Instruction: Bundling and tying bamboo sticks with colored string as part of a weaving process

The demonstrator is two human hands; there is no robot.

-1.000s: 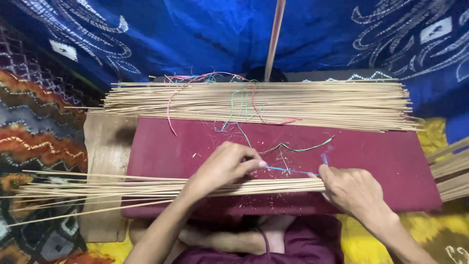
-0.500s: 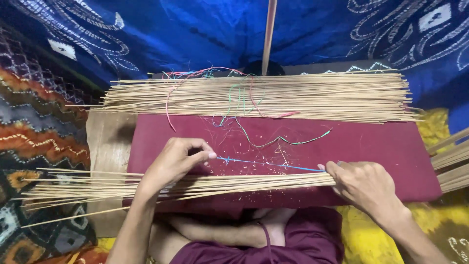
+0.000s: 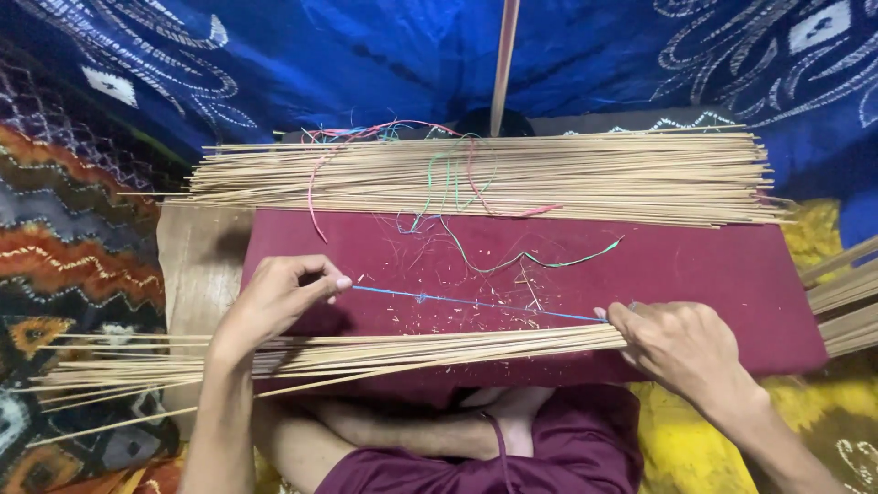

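**Blue thread pulled taut over maroon board**

Maroon board (image 3: 695, 274), blue cloth behind: your left hand (image 3: 274, 302) has drawn away w/ the blue thread (image 3: 476, 303) pinched, right hand (image 3: 681, 343) gripping its other end. Thread now straight across board's middle. Near stick bundle (image 3: 412, 352) sits under both wrists; loose coloured threads (image 3: 512, 256) lie beyond.

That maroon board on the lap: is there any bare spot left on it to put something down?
The right part of the maroon board is barest, between the far stick pile and the right hand. A smaller patch lies at its left end, above the left hand. The middle is crowded: the blue thread stretched between both hands, loose coloured threads and chips. The near stick bundle covers the front edge.
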